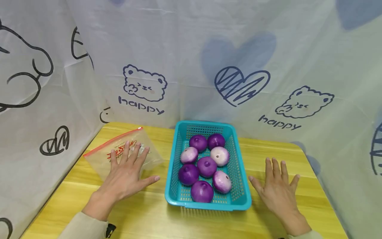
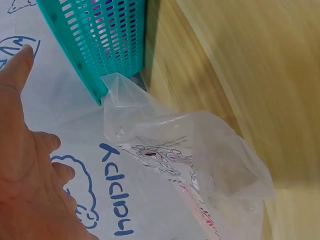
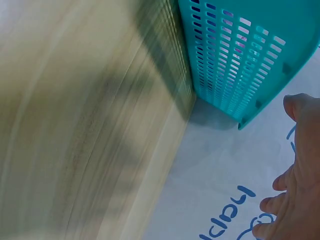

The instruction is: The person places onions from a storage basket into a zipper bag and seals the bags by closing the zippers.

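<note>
- Nearest the camera, at the lower edge of the head view, come pale sleeves (image 1: 80, 228), with a bit of black band (image 1: 110, 230) at the left wrist
- Left hand (image 1: 123, 181) is spread, palm down, thumb out towards the basket, gripping nothing; it lies across the zip bag (image 1: 153, 158) as seen from above
- Right hand (image 1: 279, 196) is spread too, palm down and holding nothing, just beside the basket's other side
- Between them on the wooden table (image 1: 146, 219) stands the teal basket (image 1: 206, 207), probably set there so either hand can reach in
- Eight purple onions (image 1: 207, 166) lie loose inside; three turn a paler end up, likely just how they settled, and the high rim should keep them from rolling
- The bag lies flat-ish left of the basket, its red zip edge (image 1: 113, 141) turned away, perhaps simply to leave the middle free
- Left wrist view alone shows the bag puffed up, with a gap to the hand, so the palm seems to hover rather than press
- Right wrist view gives the basket's slotted side, purple peeping through, and no bag; only the head view shows whole onions
</note>
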Action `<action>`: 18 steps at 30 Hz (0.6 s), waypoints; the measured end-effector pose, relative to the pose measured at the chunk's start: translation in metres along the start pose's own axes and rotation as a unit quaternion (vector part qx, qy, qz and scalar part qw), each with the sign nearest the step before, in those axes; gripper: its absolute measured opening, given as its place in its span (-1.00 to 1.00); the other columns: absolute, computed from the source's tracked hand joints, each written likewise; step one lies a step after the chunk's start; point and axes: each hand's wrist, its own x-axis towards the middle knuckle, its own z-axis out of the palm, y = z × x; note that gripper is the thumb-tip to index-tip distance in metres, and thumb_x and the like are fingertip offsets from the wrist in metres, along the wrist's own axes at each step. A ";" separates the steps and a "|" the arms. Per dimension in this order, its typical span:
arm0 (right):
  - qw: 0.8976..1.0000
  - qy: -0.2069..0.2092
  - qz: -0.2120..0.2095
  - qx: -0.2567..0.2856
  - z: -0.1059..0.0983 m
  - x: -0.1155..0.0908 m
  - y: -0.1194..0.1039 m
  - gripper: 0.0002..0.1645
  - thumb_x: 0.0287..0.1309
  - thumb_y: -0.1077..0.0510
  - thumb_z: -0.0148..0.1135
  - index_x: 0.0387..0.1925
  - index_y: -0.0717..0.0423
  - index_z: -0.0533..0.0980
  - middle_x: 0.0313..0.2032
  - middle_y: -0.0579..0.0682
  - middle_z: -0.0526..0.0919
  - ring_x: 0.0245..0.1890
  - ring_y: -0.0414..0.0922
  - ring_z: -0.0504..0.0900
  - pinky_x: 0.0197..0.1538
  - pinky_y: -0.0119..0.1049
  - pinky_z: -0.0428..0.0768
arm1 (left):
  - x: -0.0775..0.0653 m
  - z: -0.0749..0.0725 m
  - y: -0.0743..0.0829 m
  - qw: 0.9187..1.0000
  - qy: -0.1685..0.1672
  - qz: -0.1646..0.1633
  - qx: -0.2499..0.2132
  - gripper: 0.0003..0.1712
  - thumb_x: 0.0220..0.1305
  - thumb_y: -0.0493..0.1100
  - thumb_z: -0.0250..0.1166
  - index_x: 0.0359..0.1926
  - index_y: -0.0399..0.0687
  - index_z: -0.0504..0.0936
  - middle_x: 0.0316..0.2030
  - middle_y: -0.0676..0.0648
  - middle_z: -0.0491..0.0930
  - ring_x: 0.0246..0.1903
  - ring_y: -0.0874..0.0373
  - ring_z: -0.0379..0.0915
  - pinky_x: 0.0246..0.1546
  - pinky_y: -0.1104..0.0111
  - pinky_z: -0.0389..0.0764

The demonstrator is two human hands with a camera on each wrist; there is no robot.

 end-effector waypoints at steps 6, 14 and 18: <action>1.000 0.001 0.002 -0.004 -0.002 -0.002 0.001 0.16 0.45 -0.50 -0.05 0.64 0.27 0.00 0.57 0.47 0.08 0.60 0.49 -0.11 0.33 0.72 -0.38 | -0.001 0.000 0.004 1.000 -0.003 0.004 0.000 0.29 0.21 0.76 -0.06 0.70 0.08 -0.02 0.68 -0.25 -0.16 0.66 -0.31 -0.52 0.44 -0.46 -0.55; 1.000 0.008 -0.004 0.001 -0.003 -0.004 0.001 0.14 0.46 -0.47 -0.02 0.64 0.28 0.01 0.57 0.47 0.09 0.61 0.48 -0.13 0.31 0.74 -0.38 | -0.001 0.000 0.013 1.000 0.005 0.017 -0.002 0.25 0.26 0.69 0.05 0.70 0.07 0.01 0.68 -0.23 -0.16 0.66 -0.29 -0.55 0.42 -0.46 -0.56; 1.000 0.013 -0.005 -0.002 -0.004 -0.004 -0.001 0.14 0.46 -0.47 -0.02 0.63 0.28 0.02 0.56 0.47 0.10 0.61 0.48 -0.12 0.32 0.73 -0.39 | -0.001 -0.001 0.015 1.000 0.004 0.019 -0.003 0.25 0.25 0.69 0.04 0.70 0.09 -0.01 0.68 -0.23 -0.18 0.66 -0.26 -0.60 0.42 -0.45 -0.57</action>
